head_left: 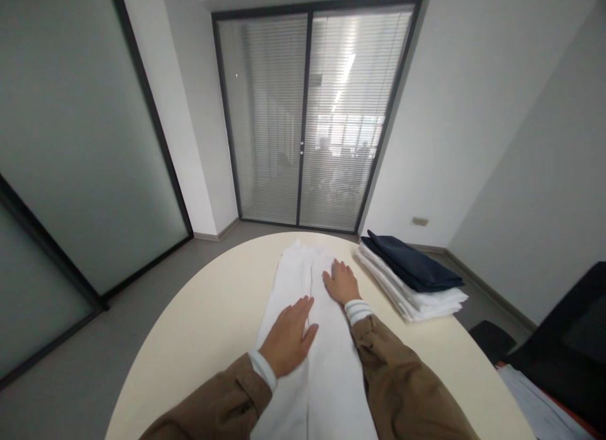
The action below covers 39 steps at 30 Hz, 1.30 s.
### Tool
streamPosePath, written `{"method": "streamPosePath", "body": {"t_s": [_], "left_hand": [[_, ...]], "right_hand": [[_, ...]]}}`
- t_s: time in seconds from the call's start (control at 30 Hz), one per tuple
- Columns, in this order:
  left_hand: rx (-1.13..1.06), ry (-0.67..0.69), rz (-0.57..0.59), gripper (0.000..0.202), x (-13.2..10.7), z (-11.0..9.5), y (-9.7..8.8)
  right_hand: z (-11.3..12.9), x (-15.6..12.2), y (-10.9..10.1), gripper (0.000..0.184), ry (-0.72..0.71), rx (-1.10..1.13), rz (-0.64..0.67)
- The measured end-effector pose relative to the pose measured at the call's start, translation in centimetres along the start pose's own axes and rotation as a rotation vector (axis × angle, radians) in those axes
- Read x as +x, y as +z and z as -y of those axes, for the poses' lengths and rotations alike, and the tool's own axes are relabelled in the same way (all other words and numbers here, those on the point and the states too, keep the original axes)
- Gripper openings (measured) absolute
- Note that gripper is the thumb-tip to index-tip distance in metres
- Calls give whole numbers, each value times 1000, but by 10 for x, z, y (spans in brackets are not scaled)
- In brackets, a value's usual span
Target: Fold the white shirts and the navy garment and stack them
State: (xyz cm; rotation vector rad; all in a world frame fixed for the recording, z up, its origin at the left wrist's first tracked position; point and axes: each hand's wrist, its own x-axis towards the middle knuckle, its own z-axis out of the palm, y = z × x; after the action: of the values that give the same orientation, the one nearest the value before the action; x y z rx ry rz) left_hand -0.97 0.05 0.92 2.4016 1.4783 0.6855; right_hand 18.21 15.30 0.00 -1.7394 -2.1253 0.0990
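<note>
A white garment, which looks like a pair of trousers, lies lengthwise on the round cream table, with a seam or gap running down its middle. My left hand rests flat on its left half near the centre line, fingers stretched forward and thumb apart. Farther up, on the right half, my right hand lies with its fingers extended on the cloth. Neither hand grips anything. The near end of the garment runs out of the bottom of the view.
To the right on the table sits a stack of folded white cloth with a folded navy cloth on top. A black chair stands at the right, with white papers or cloth on it. Beyond the table is a glazed partition with blinds.
</note>
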Motion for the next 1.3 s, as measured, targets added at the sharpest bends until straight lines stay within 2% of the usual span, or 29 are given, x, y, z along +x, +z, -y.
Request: {"method": "streamPosePath", "body": {"t_s": [0.1,0.2,0.27,0.37,0.47,0.53,0.67,0.73,0.83,0.93,1.0,1.07,1.17,1.3], "left_hand": [[-10,-167,-219,47,9,24,-8],[-28,-370,-306,46,14,60,-24],[-111,-446,-257,47,14,79,-34],[-161,-438,-161,34,12,91,-45],[-133,-480,-76,28,11,87,-48],[-108,-495,-60,27,11,83,-47],[-233,-458,-74,18,12,83,-45],[-295,-436,-86,16,12,83,-44],[-376,-434,-75,12,10,80,-43],[-611,-552,-31,18,6,68,-45],[-811,-657,-30,26,4,58,-48],[-974,-705,-49,34,2,49,-50],[-1103,-681,-100,39,3,43,-51],[-1138,-582,-193,45,7,48,-47]], "right_hand": [[-7,-11,-10,57,173,21,-12],[-12,-18,-24,54,240,107,21],[-15,-21,-34,47,304,141,100],[-21,-27,-51,40,327,179,284],[-26,-36,-64,51,274,258,488],[-28,-43,-70,55,242,300,602],[-26,-54,-73,52,202,426,718],[-23,-59,-72,46,178,556,712],[-15,-67,-70,40,199,710,636],[-8,-76,-70,39,297,794,588],[-3,-81,-71,41,373,867,602],[0,-85,-72,44,426,968,618],[4,-88,-74,46,425,1096,548],[5,-85,-71,42,347,1182,412]]}}
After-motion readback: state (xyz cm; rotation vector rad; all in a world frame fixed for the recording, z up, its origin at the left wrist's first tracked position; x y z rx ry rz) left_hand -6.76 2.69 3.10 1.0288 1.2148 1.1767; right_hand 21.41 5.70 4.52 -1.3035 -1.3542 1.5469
